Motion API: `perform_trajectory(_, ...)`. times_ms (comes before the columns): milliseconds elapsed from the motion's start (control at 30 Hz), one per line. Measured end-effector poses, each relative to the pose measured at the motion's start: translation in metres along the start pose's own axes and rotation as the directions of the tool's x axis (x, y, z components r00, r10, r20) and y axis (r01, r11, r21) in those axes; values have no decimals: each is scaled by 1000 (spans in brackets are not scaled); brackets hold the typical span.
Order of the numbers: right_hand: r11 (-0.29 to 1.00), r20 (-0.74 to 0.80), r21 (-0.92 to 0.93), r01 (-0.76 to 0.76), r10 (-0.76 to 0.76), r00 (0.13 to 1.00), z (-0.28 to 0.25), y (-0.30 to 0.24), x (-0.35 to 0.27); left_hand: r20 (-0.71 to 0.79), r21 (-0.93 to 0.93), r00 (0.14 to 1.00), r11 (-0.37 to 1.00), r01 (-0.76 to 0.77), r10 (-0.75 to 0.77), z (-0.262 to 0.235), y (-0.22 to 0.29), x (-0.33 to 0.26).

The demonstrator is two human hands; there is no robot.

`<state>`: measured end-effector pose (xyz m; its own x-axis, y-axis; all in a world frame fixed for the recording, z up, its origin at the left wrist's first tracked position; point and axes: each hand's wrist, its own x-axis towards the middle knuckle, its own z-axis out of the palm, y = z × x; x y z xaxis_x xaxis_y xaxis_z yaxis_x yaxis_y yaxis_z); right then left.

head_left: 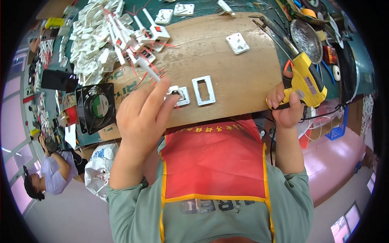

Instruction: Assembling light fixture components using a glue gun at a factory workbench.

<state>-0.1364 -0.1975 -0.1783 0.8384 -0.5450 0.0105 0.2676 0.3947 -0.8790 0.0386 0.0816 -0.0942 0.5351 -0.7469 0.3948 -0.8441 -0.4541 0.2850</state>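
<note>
From my end, the left hand (142, 107) is curled nearly closed, pinching what looks like a white part (173, 88), half hidden; a white frame (197, 91) lies just right. My right hand (287, 103) wraps a yellow soldering gun (306, 75).

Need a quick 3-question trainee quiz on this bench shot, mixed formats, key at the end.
1. Which hand grips the yellow pistol-shaped tool?

2. What shape is the opening in the pale frame lying on the brown board?
A) round
B) rectangular
C) triangular

3. True or false: the black fan is on the person's right side of the bench.

Key:
1. The right hand.
2. B, rectangular.
3. False; it is on the left.
</note>
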Motion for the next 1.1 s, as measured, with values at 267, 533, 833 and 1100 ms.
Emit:
perform_trajectory(267,994,-92,98,40,-31,995,5,-2,4,-11,-173,984,969,-176,177,77,48,82)
perform_trajectory(533,993,-83,110,52,-43,996,4,-3,5,411,-56,911,998,-8,31,108,44,123)
perform_trajectory(833,998,-14,41,44,-43,999,1,-2,3,288,-466,957,876,123,19,20,31,65)
perform_trajectory(1100,999,-5,26,38,-38,999,1,-2,5,458,-349,853,832,432,-250,-6,39,37)
